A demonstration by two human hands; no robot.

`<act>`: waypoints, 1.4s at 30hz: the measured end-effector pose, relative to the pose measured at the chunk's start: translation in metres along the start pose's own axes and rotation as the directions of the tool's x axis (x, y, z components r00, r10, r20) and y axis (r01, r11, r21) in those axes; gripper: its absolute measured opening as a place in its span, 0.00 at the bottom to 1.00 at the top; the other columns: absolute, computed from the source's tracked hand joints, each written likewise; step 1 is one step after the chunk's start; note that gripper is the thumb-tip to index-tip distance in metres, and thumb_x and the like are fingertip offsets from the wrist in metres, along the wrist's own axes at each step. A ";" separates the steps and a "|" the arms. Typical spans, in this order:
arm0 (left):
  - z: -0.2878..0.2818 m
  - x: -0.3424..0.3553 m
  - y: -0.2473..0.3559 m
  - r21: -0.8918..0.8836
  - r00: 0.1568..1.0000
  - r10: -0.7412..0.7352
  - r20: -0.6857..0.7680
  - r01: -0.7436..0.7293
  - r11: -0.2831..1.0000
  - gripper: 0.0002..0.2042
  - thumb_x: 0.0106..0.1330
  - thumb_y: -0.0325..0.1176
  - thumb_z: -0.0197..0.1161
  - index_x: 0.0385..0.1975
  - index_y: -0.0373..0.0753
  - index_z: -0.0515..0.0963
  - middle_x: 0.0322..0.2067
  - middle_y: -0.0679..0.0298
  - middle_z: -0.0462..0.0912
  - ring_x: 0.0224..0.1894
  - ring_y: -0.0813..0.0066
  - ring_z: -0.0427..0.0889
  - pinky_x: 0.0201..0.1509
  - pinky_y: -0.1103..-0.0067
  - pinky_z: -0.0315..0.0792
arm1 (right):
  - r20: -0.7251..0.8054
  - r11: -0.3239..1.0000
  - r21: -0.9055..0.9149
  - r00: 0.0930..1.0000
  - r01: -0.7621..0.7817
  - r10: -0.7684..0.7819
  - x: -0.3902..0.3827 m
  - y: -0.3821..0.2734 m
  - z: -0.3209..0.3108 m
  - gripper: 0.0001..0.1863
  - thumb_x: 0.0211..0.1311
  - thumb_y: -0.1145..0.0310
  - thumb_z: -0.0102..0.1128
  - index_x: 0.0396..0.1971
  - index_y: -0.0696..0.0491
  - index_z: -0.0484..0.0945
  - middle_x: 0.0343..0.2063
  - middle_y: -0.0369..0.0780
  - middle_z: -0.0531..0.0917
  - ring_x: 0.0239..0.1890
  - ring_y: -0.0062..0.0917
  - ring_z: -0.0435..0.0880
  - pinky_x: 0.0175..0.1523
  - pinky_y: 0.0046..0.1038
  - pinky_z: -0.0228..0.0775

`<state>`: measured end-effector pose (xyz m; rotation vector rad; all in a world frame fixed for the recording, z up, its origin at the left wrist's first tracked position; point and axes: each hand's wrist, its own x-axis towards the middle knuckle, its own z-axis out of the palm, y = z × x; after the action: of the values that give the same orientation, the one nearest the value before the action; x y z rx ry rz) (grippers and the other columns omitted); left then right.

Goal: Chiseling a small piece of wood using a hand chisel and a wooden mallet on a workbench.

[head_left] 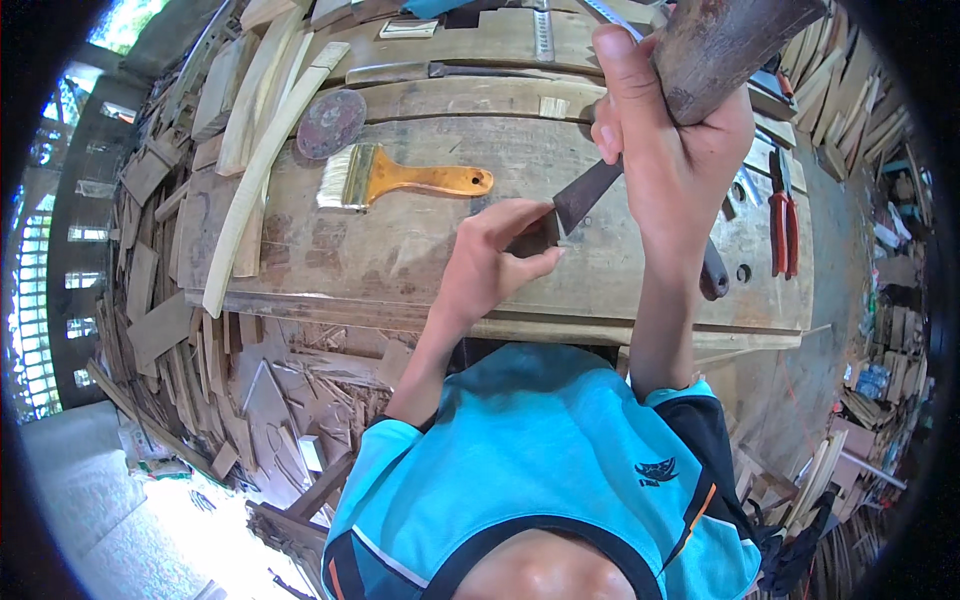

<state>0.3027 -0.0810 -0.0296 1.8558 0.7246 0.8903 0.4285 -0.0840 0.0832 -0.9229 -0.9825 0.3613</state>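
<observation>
My right hand (675, 130) is raised over the right part of the workbench, wrapped round a chisel (590, 195). Its thick wooden handle (725, 50) rises toward the top edge, and the dark, flared blade slants down to the left. At the blade's end my left hand (485, 255) is closed, thumb and fingers round a small dark piece (535, 238); whether it is a block or a stone I cannot tell. A paintbrush (400, 180) with pale bristles and an orange-brown handle lies left of my left hand.
Red-handled pliers (784, 225) rest at the bench's (330, 260) right end. A dark handle (714, 272) shows beside my right forearm. Farther back lie a round disc (331, 124), a long wooden-handled tool (400, 72) and a metal ruler (543, 30). Wood strips (262, 175) overhang the left side.
</observation>
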 end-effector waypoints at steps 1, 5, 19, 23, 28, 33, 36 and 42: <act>-0.001 0.001 0.000 0.020 1.000 0.015 0.020 -0.015 1.000 0.19 0.42 0.25 0.65 0.37 0.30 0.72 0.32 0.55 0.76 0.32 0.70 0.78 0.38 0.81 0.72 | -0.001 1.000 -0.003 1.000 0.001 -0.001 0.001 -0.002 0.001 0.09 0.52 0.73 0.58 0.20 0.56 0.67 0.08 0.33 0.67 0.09 0.13 0.64 0.14 0.16 0.54; 0.001 0.001 0.002 0.075 0.993 0.111 0.029 -0.113 0.991 0.18 0.41 0.26 0.65 0.35 0.30 0.72 0.31 0.55 0.76 0.31 0.66 0.78 0.37 0.80 0.72 | 0.038 0.974 -0.192 0.993 0.117 -0.112 0.005 -0.013 -0.002 0.11 0.51 0.73 0.60 0.19 0.56 0.65 0.09 0.32 0.67 0.09 0.12 0.63 0.14 0.16 0.52; 0.006 0.005 0.004 0.024 0.990 0.143 0.015 -0.143 0.989 0.17 0.41 0.27 0.65 0.34 0.31 0.73 0.30 0.54 0.76 0.31 0.64 0.77 0.37 0.79 0.71 | 0.005 0.973 -0.151 0.984 0.175 -0.176 0.012 -0.006 0.001 0.11 0.49 0.72 0.62 0.20 0.57 0.66 0.10 0.32 0.67 0.11 0.13 0.63 0.16 0.16 0.53; 0.007 0.005 0.004 0.051 0.994 0.041 0.098 -0.046 0.998 0.16 0.41 0.26 0.64 0.33 0.32 0.72 0.27 0.55 0.75 0.29 0.66 0.76 0.35 0.80 0.70 | -0.075 0.983 -0.157 0.994 -0.096 0.085 0.009 0.003 -0.001 0.13 0.48 0.70 0.63 0.20 0.56 0.67 0.09 0.32 0.67 0.08 0.11 0.62 0.12 0.15 0.50; 0.008 0.005 0.008 -0.047 0.998 0.065 0.009 -0.064 0.997 0.15 0.43 0.25 0.63 0.33 0.31 0.72 0.28 0.56 0.75 0.29 0.70 0.77 0.35 0.80 0.71 | -0.090 0.994 -0.084 0.994 -0.072 0.065 0.012 -0.015 -0.001 0.11 0.49 0.71 0.62 0.21 0.56 0.67 0.09 0.32 0.67 0.08 0.11 0.61 0.13 0.15 0.51; 0.012 0.007 0.004 -0.125 0.989 0.144 -0.036 -0.148 0.981 0.16 0.42 0.26 0.64 0.33 0.31 0.71 0.29 0.55 0.75 0.30 0.68 0.77 0.36 0.79 0.71 | -0.144 0.957 -0.279 0.989 -0.079 0.040 0.006 -0.017 -0.005 0.10 0.50 0.72 0.60 0.19 0.58 0.68 0.09 0.30 0.67 0.09 0.11 0.62 0.14 0.16 0.51; 0.008 0.007 0.002 0.087 0.994 0.078 0.073 -0.085 0.993 0.17 0.40 0.28 0.65 0.32 0.31 0.71 0.27 0.55 0.74 0.31 0.66 0.76 0.37 0.78 0.70 | -0.003 0.967 -0.242 0.996 0.085 -0.088 0.010 0.006 -0.002 0.11 0.49 0.71 0.62 0.21 0.55 0.67 0.09 0.31 0.66 0.09 0.10 0.61 0.13 0.15 0.50; -0.001 0.007 0.010 -0.069 0.997 0.025 0.077 -0.020 0.997 0.19 0.40 0.25 0.65 0.34 0.30 0.72 0.30 0.60 0.76 0.33 0.78 0.76 0.40 0.83 0.71 | 0.064 0.984 -0.134 0.992 0.114 -0.106 0.012 -0.009 0.001 0.12 0.50 0.69 0.62 0.17 0.54 0.67 0.07 0.31 0.66 0.08 0.10 0.60 0.13 0.15 0.49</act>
<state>0.3073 -0.0789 -0.0181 1.8304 0.6193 0.8425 0.4326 -0.0810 0.0973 -0.9823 -1.1168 0.2298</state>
